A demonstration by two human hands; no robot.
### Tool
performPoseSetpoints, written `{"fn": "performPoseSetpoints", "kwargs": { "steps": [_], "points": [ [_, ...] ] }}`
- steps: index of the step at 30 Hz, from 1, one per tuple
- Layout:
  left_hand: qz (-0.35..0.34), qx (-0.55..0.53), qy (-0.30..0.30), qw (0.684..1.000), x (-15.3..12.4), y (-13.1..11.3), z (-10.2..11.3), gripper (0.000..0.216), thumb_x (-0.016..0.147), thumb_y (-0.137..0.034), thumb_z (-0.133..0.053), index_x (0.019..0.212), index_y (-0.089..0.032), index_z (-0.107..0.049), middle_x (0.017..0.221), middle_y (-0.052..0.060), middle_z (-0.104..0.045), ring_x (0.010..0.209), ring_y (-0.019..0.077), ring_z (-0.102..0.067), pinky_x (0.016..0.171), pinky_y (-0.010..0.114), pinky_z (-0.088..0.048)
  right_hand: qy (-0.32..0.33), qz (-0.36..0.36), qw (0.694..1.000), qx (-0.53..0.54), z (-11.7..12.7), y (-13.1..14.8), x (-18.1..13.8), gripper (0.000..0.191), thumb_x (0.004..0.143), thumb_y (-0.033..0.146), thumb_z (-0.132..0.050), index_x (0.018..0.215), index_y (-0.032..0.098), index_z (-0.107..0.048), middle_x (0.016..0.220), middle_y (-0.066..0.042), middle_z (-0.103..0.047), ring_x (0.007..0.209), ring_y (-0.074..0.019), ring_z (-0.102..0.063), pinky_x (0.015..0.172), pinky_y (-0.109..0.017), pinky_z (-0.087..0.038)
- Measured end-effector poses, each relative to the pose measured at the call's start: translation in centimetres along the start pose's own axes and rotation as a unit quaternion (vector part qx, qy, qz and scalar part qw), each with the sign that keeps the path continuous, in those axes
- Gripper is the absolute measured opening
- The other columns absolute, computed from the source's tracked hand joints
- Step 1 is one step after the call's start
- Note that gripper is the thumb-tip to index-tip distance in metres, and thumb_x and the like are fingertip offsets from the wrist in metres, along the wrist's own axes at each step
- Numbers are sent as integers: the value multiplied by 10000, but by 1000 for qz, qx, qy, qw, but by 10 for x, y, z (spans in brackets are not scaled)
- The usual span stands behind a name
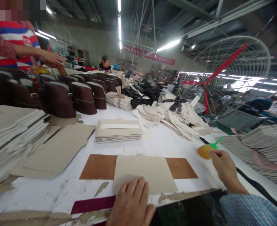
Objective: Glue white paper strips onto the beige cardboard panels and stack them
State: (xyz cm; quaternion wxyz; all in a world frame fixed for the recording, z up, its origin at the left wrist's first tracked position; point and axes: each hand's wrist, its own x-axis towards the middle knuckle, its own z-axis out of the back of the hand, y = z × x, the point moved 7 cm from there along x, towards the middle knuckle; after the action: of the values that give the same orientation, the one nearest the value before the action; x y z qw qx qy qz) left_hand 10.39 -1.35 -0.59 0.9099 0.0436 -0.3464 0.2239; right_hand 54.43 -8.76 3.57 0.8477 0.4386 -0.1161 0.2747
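My left hand (pixel 132 202) lies flat, fingers stretched, on the front edge of a beige panel (pixel 145 168). Under or against that panel, a brown strip (pixel 98 167) shows on both sides of it; whether it is one piece or two is hidden. Out to the right, my right hand (pixel 224 168) pinches a squeeze bottle (pixel 204 152) of yellowish liquid with a green nozzle, held tilted above the white tabletop (pixel 162 144). A purple strip (pixel 92 204) sits at the near edge, beside my left hand.
A small stack of beige panels (pixel 119 133) stands behind, with larger stacked sheets (pixel 13 125) at left. Dark brown leather pieces (pixel 82 97) line the back left, near a co-worker's hand (pixel 51 59). Cut strips (pixel 176 121) are heaped beyond; a caged fan (pixel 223 75) rises at right.
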Motion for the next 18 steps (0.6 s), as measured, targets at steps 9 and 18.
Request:
{"fn": "performPoseSetpoints", "kwargs": {
  "steps": [9,18],
  "points": [
    [-22,25,-56,998,-7,1,-8,428,1073,-481,-419,1165,-201,-729,1162,43,-790,1066,209,-659,889,355,-440,301,329,894,-38,-181,180,-19,241,935,295,-605,1100,233,-769,1161,-88,-713,942,-218,-674,946,-361,-515],
    [-37,54,-33,997,-19,1,-31,568,1063,-634,-371,1207,-209,-719,1186,59,-773,1086,217,-655,850,340,-444,265,341,897,-93,-254,219,-16,199,965,251,-582,928,194,-769,1151,-133,-706,909,-245,-673,796,-342,-496]
  ]
}}
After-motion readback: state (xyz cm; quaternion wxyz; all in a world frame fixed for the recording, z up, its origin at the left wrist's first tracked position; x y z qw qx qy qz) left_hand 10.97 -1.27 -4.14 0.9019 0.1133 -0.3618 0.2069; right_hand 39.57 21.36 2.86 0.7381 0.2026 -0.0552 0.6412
